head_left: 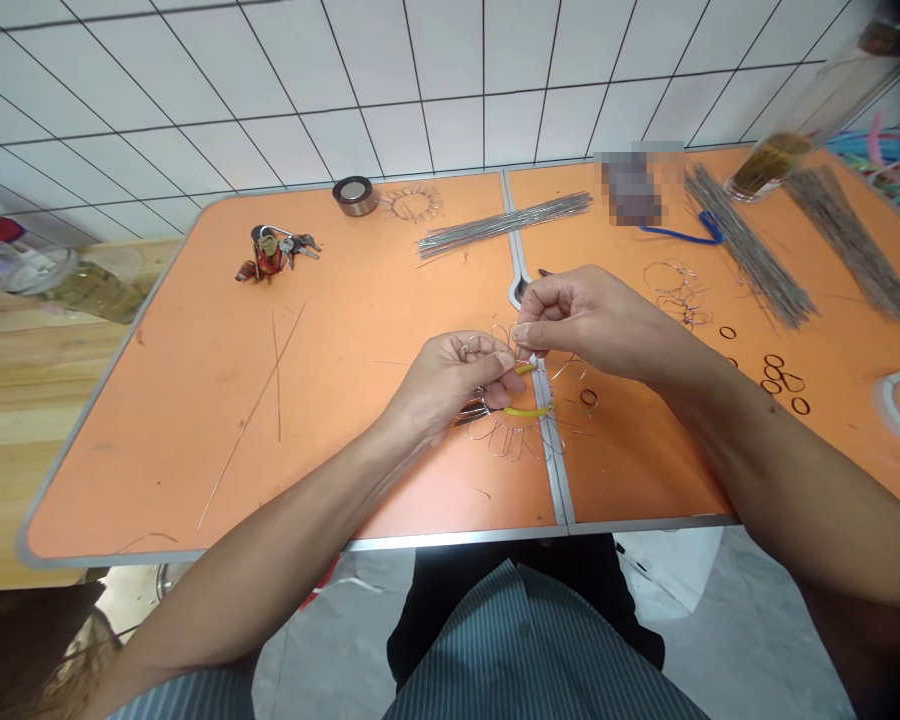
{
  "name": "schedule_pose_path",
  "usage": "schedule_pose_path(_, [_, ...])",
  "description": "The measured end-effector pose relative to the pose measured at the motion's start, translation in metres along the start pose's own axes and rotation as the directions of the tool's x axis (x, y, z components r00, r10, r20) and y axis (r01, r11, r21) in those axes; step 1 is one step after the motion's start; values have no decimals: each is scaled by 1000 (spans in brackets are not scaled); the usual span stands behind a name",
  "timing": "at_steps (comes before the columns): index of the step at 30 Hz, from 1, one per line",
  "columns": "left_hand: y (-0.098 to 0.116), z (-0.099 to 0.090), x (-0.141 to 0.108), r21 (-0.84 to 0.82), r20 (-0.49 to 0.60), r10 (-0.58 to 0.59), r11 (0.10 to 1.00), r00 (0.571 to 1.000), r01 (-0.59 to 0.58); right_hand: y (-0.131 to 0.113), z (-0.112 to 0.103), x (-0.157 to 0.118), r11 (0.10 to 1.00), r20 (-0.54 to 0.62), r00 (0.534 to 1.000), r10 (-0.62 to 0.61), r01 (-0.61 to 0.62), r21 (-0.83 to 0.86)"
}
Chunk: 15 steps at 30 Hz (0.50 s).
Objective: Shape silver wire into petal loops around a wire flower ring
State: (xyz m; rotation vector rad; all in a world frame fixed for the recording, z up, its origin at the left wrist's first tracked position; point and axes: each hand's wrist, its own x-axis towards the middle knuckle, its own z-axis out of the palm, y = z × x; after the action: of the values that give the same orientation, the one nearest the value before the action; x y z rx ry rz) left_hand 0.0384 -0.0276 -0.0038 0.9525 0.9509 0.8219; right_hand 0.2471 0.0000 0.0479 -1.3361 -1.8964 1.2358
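Near the middle of the orange table (pixel 390 300), my left hand (pixel 469 375) is closed in a pinch on a piece of looped thin wire (pixel 511 440). My right hand (pixel 566 315) pinches at the wire's upper side, its fingertips almost touching those of my left hand. Thin wire loops fan out below and between the hands. A yellow-handled tool (pixel 529 411) lies under my left hand, partly hidden by the fingers and wire. One small dark ring (pixel 589 398) is just right of the loops.
Wire bundles (pixel 506 225) lie at the back and right (pixel 750 245). A tape roll (pixel 356 195), keys (pixel 270 250), a wire ring (pixel 412 204), loose straight wires (pixel 251 415), small dark rings (pixel 772 375) and a tall glass of liquid (pixel 769 165) surround the hands. Tiled wall stands behind.
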Motion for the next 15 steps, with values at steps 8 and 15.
schedule_pose_path(8, [1, 2, -1, 16, -12, 8, 1000, 1000, -8, 1, -2, 4, 996, 36, 999, 25, -28, 90])
schedule_pose_path(15, [2, 0, 1, 32, 8, 50, 998, 999, -51, 1, 0, 6, 990, 24, 999, 43, -46, 134])
